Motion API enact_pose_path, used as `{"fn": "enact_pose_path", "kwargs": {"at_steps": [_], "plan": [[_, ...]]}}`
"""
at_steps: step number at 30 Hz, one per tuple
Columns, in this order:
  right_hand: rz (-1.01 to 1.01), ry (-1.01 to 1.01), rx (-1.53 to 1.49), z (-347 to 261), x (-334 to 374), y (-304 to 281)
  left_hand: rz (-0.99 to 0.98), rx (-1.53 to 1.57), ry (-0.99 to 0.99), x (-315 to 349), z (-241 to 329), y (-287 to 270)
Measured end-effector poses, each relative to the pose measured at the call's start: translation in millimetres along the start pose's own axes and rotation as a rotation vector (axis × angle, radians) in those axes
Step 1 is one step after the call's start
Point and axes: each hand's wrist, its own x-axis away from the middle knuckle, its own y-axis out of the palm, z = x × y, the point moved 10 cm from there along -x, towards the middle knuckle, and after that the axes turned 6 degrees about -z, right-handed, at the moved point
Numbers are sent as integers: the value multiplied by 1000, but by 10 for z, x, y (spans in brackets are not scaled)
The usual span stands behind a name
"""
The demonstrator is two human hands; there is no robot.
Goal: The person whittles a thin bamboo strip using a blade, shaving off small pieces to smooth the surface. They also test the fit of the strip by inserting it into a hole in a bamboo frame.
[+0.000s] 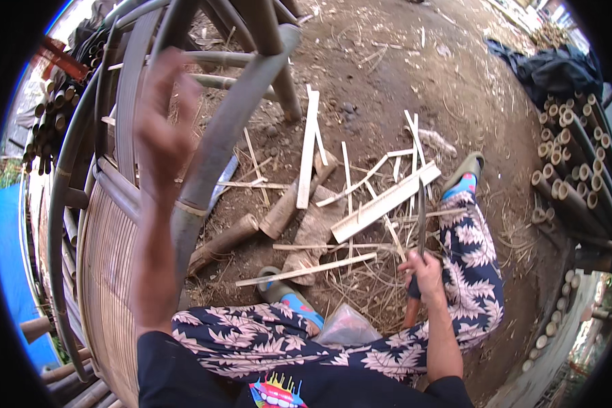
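Observation:
My left hand (162, 119) is raised in front of the bamboo chair (217, 136) on the left, its fingers smeared by motion. Whether it touches the chair frame I cannot tell. Over my right knee, the fingers of my right hand (426, 273) are wrapped round a long knife. The knife's dark narrow blade (422, 216) points away from me, and its brown handle end (411, 314) sticks out below the hand. Just beyond lies a wide split bamboo piece (385, 202), pale inside, among several thin bamboo strips (307, 270) on the ground.
Short bamboo lengths (224, 243) and a flat wooden piece (313, 234) lie between my feet. A clear plastic bag (347, 326) sits close to me. Cut bamboo poles (571, 163) are stacked at right under a dark cloth (557, 68). More poles (51, 122) stand far left.

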Motion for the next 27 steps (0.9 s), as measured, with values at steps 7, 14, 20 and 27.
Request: {"fn": "enact_pose_path", "kwargs": {"at_steps": [7,14,20,27], "plan": [[145,-109,-92,198,-205,-539,-1721,-600,-281,4040,-82,2395],[118,-112,-90,190,-239,-392,-1535,-706,-536,4803,-960,1518],[-47,-191,-8,-107,-78,76,-1643,-522,-436,4868,-859,1556],[-59,-217,183,-238,152,246,-1331,-431,-679,4976,-531,1547]]}}
